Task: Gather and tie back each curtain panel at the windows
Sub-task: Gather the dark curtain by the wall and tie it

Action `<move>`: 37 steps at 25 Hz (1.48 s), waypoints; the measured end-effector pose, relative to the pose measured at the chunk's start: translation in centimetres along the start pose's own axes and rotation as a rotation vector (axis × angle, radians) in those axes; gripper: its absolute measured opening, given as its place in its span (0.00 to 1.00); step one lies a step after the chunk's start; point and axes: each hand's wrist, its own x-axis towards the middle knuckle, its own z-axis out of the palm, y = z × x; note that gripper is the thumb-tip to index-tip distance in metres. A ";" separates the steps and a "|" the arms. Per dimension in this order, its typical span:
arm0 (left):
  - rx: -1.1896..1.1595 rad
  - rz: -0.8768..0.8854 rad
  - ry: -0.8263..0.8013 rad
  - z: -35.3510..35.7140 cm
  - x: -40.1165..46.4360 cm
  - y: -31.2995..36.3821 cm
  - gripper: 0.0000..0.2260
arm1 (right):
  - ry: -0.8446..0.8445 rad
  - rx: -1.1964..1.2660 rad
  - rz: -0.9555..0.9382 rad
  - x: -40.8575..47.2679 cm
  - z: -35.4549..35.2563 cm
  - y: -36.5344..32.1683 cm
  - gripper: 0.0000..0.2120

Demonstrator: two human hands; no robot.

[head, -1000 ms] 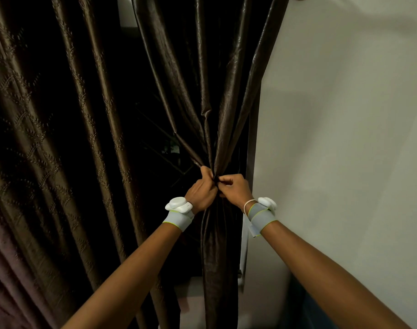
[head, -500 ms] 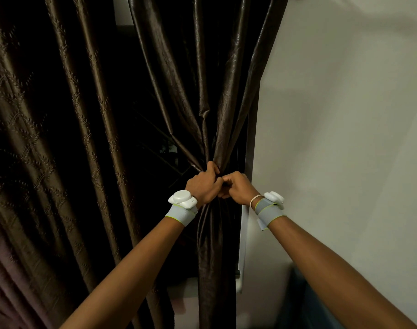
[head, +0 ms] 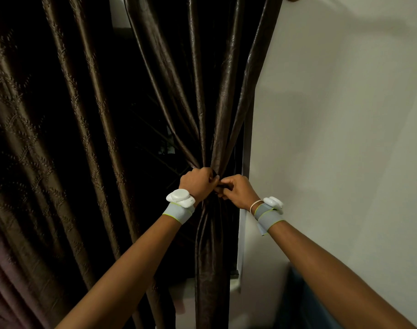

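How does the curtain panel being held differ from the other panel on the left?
The held curtain panel is cinched into a narrow bundle where the left hand and right hand grip it; the left curtain panel hangs loose and spread wide, untouched. Both are dark brown, shiny, patterned fabric.

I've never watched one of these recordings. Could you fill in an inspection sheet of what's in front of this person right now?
Surface: pale sill low behind the curtain; no table seen.
Job's things: dark brown curtain panel bunched into a narrow waist beside the wall; a dark tie band shows at that waist, knot state unclear.
Clutter: nothing seen.
Grips: left hand curled round the gathered fabric; right hand pinching the band.
Cables: nothing seen; white devices on grey wristbands.
Surroundings: second curtain panel hanging loose at left; dark window between them; plain wall at right.
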 end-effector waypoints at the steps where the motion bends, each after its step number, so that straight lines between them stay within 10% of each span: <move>1: -0.025 -0.020 -0.027 -0.1 0.2 -0.1 0.16 | 0.009 -0.045 -0.005 -0.1 0.3 0.2 0.08; 14: -0.074 -0.235 -0.251 -1.5 2.4 0.8 0.27 | 0.170 -0.501 -0.084 -1.8 2.4 -0.6 0.14; 30: -0.231 -0.309 -0.203 0.7 1.3 0.2 0.27 | 0.254 -0.095 0.053 -2.1 3.3 0.4 0.07; 37: -0.510 -0.238 -0.168 1.2 1.7 0.5 0.09 | 0.174 -0.206 -0.006 -2.5 2.9 1.2 0.09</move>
